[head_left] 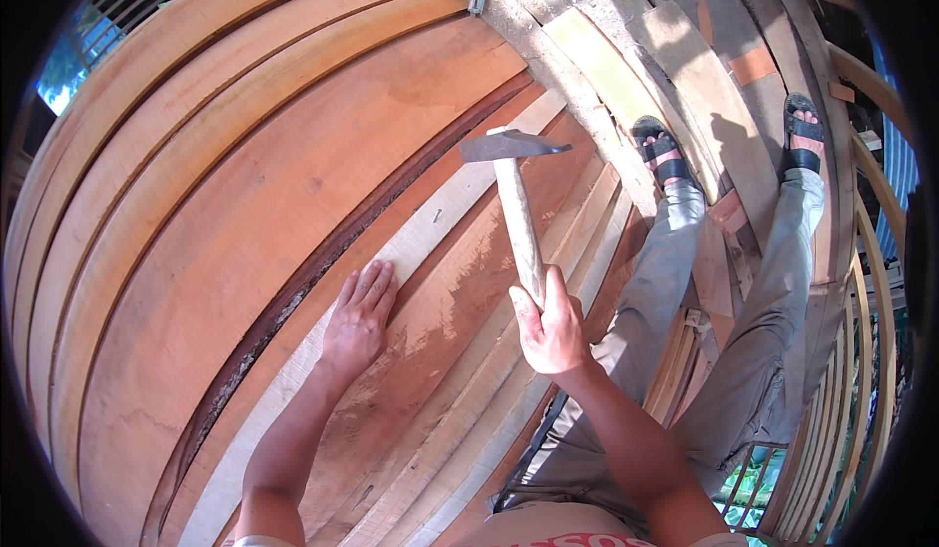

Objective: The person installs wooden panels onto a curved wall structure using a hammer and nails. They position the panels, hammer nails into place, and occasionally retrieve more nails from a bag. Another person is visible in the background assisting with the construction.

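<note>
While your R hand [550,330] is gripping the hammer [517,215], your L hand [360,320] is lying flat, grasping nothing, on the pale strip [416,239], nail [437,216] sitting up-R along it.

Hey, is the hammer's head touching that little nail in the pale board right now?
Apart: the head camera view shows bare pale board between the hammer head and the nail.

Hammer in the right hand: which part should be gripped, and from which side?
Probably best low on the wooden handle, where the right hand holds it, coming from the near side. The handle is long and slim and points back toward the person; the metal head sits crosswise at the far end, tapering rightward.
</note>
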A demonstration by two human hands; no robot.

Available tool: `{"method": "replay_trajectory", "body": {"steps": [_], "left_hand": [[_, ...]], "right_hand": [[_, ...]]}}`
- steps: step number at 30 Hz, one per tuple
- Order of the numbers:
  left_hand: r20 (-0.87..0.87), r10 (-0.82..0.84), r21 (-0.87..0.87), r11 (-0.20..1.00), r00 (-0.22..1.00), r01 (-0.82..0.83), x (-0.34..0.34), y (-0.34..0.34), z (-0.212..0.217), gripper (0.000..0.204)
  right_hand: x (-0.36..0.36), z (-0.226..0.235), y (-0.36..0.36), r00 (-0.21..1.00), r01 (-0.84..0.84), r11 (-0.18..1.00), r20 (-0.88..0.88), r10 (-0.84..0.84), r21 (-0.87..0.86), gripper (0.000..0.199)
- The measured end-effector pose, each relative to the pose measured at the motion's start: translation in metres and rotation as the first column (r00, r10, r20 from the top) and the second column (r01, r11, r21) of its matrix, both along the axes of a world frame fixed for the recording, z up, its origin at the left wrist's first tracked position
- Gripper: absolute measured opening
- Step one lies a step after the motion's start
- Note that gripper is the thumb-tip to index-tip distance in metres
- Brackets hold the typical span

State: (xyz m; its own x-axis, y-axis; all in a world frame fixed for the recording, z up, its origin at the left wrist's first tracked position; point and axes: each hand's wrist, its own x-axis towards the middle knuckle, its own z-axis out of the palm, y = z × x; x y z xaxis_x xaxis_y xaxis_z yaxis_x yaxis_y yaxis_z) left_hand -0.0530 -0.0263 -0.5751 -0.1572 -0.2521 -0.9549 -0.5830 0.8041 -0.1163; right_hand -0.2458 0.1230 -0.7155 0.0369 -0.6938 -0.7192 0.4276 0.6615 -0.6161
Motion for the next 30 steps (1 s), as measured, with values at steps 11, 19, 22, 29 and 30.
{"method": "replay_trajectory", "body": {"steps": [11,19,22,29,30], "left_hand": [[-0.032,0.026,-0.03,0.999,0.999,-0.027,0.001,0.0,-0.005,0.051],[-0.033,0.034,-0.008,0.999,0.999,-0.034,-0.001,-0.004,-0.003,0.049],[-0.014,0.018,0.009,1.0,1.0,-0.018,-0.002,-0.001,0.001,0.048],[-0.037,0.006,-0.015,1.0,0.999,-0.006,0.003,0.001,-0.003,0.047],[-0.035,0.015,-0.016,1.0,0.999,-0.015,0.003,0.001,-0.001,0.047]], "right_hand": [[0.017,-0.018,0.001,0.972,-0.22,0.975,0.092,0.218,0.013,0.031],[0.011,-0.009,-0.02,0.889,0.458,0.886,-0.016,-0.458,0.076,0.027],[0.076,-0.012,0.03,0.957,-0.268,0.958,0.144,0.253,0.101,0.036],[-0.049,-0.004,-0.03,0.969,0.24,0.967,0.043,-0.244,0.085,0.024],[-0.052,-0.001,-0.038,0.927,0.372,0.926,0.031,-0.374,0.073,0.023]]}}
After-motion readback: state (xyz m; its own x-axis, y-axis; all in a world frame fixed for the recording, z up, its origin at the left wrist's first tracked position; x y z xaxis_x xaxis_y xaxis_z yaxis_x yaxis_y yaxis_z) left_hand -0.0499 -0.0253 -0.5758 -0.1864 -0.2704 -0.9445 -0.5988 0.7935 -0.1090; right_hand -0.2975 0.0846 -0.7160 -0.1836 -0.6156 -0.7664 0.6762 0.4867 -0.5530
